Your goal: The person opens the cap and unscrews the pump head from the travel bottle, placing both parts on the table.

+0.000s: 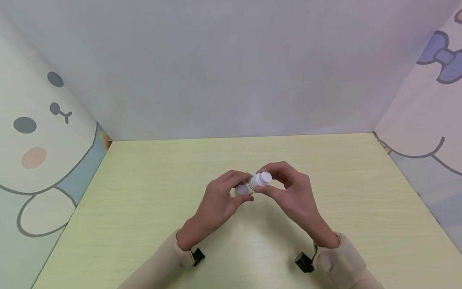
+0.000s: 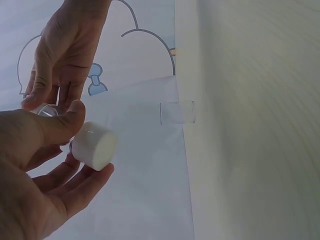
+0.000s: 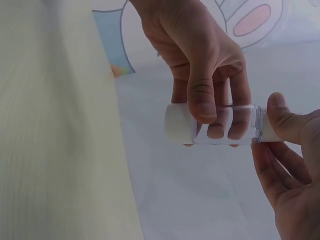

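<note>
Both hands hold a small clear cylindrical bottle (image 3: 204, 134) above the table, one hand at each side. My left hand (image 1: 220, 198) grips its clear body between thumb and fingers. A wide white end piece (image 2: 96, 146) sticks out past the left fingers. My right hand (image 1: 295, 197) pinches the white top (image 1: 257, 182) at the other end, with thumb and fingers on opposite sides. This top has a narrower round tip and points up to the right in the head view. In the right wrist view, left fingers show through the clear wall. Any contents cannot be made out.
A pale wood-grain table (image 1: 151, 168) lies beneath the hands. Behind it rises a plain grey-white wall panel (image 1: 231, 72), with cartoon-printed panels at left (image 1: 43, 176) and right (image 1: 415, 120). Clear tape (image 2: 177, 112) crosses the table's edge. Dark wrist devices (image 1: 304, 262) sit at both cuffs.
</note>
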Demonstrator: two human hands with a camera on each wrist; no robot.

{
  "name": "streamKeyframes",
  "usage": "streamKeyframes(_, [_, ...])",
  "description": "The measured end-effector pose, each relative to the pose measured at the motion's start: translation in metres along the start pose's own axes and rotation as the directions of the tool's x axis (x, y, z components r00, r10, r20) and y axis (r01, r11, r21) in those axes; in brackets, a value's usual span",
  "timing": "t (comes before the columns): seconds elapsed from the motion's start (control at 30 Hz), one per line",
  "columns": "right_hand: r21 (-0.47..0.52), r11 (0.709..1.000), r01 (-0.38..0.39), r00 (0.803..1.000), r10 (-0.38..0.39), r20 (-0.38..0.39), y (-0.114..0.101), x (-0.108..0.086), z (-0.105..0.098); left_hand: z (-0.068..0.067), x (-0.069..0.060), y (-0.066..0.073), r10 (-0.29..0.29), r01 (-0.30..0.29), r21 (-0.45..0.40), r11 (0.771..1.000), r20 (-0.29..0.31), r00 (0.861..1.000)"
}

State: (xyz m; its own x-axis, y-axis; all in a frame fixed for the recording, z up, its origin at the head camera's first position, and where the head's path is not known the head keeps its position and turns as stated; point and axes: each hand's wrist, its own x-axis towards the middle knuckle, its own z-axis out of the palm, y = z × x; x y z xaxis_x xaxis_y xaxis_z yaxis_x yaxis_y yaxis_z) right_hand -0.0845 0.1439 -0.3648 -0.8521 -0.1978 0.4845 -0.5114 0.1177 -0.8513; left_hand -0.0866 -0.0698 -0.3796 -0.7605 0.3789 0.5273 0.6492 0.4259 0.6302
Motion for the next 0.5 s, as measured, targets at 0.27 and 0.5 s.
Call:
streamKeyframes(0.27, [0.018, 0.993, 0.119, 0.991, -0.120, 0.064, 0.0010, 0.0000, -0.0007, -0.0022, 0.0007, 0.0014, -0.032, 0.041, -0.086, 0.995, 0.103, 0.994])
streamKeyframes(0.5, [0.056, 0.979, 0.198, 0.972, -0.203, 0.118, -0.0030, 0.0003, -0.0034, -0.0032, 0.0009, 0.0034, -0.044, 0.075, -0.178, 0.981, 0.174, 0.984])
